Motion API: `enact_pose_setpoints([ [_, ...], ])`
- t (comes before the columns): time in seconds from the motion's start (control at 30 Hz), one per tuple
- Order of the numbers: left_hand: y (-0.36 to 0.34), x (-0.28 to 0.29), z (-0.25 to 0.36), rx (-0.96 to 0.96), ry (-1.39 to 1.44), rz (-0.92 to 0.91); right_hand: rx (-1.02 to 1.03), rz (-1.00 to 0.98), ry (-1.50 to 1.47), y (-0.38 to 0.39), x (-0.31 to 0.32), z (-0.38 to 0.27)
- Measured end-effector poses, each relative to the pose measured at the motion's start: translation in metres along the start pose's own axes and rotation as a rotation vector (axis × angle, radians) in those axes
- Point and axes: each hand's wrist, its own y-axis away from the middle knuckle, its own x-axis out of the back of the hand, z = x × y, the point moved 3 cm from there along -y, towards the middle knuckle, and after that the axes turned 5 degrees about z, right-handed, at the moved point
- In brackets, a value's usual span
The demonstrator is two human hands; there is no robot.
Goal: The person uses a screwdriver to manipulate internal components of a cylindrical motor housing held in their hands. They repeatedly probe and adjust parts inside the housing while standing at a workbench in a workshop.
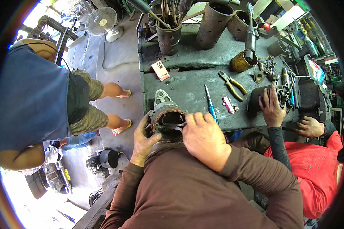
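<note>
A round metal motor housing (pixel 162 97) with a bracket ear stands at the bench's near edge, close against my body. Copper windings (pixel 154 123) line its open mouth, which faces me. My left hand (pixel 142 141) is wrapped round the left side of the housing, thumb at the rim. Over the right rim, my right hand (pixel 204 138) is closed on a thin metal tool (pixel 172 125) that reaches into the opening; its exact kind is hidden by my fingers. Just right of the housing lies a screwdriver (pixel 211 109) with a blue handle.
Pliers (pixel 233 86) and a pink lighter (pixel 228 104) lie on the dark bench (pixel 187 82), with a small box (pixel 160 71) farther left. Metal cans (pixel 169 39) stand behind. A co-worker's hand (pixel 273 108) rests on another housing at right. Another person (pixel 32 103) stands left.
</note>
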Motion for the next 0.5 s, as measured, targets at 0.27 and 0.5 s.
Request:
enact_pose_setpoints([
  [0.27, 0.013, -0.008, -0.002, 0.003, 0.074, -0.033, -0.327, -0.352, -0.648, 0.021, -0.016, 0.016],
  [0.5, 0.009, -0.005, -0.003, 0.013, 0.047, -0.056, -0.55, -0.474, -1.034, 0.027, -0.05, 0.002],
])
